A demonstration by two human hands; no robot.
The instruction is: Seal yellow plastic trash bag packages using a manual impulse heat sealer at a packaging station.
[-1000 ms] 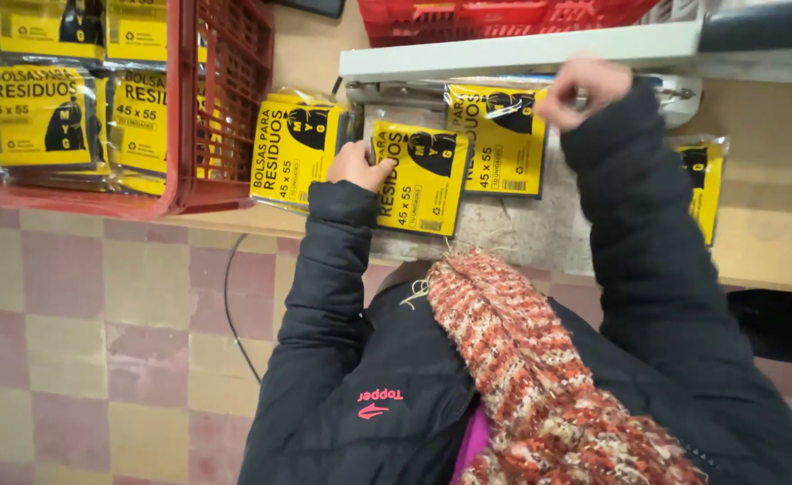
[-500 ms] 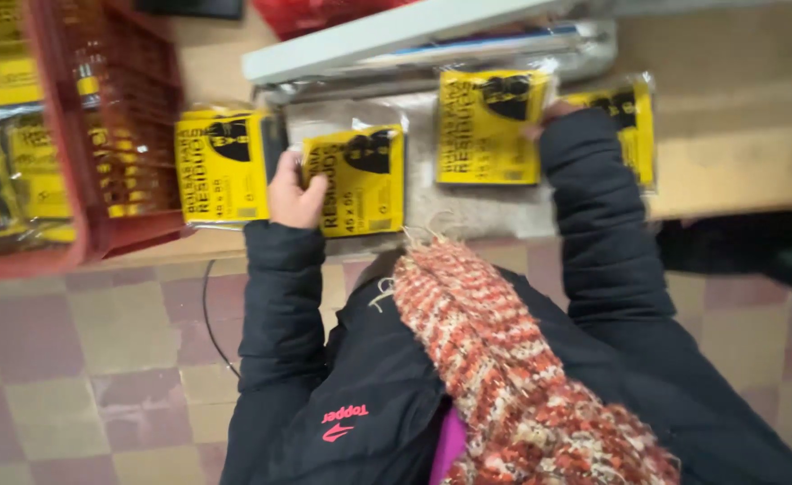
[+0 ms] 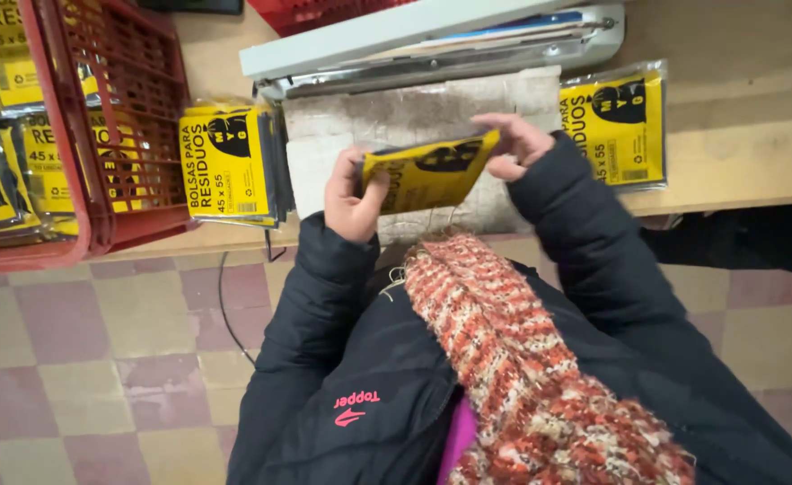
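Note:
A flat yellow and black packet of bin bags (image 3: 432,171) is lifted above the wooden bench, tilted, and both my hands grip it. My left hand (image 3: 351,193) pinches its left end and my right hand (image 3: 514,144) holds its upper right end. Under the packet lies a stained white pad (image 3: 387,117) in front of a grey heat sealer (image 3: 432,36). A stack of the same yellow packets (image 3: 227,162) rests just left of my left hand. One more packet (image 3: 616,126) lies to the right of my right hand.
A red plastic crate (image 3: 100,135) filled with yellow packets stands at the left end of the wooden bench (image 3: 737,153). A second red crate (image 3: 324,11) sits behind the sealer. A black cable (image 3: 225,305) hangs down to the checkered tile floor (image 3: 82,359).
Two packets lay apart on the pad, one under each hand. Now both hands have come together and hold a single packet raised off the pad.

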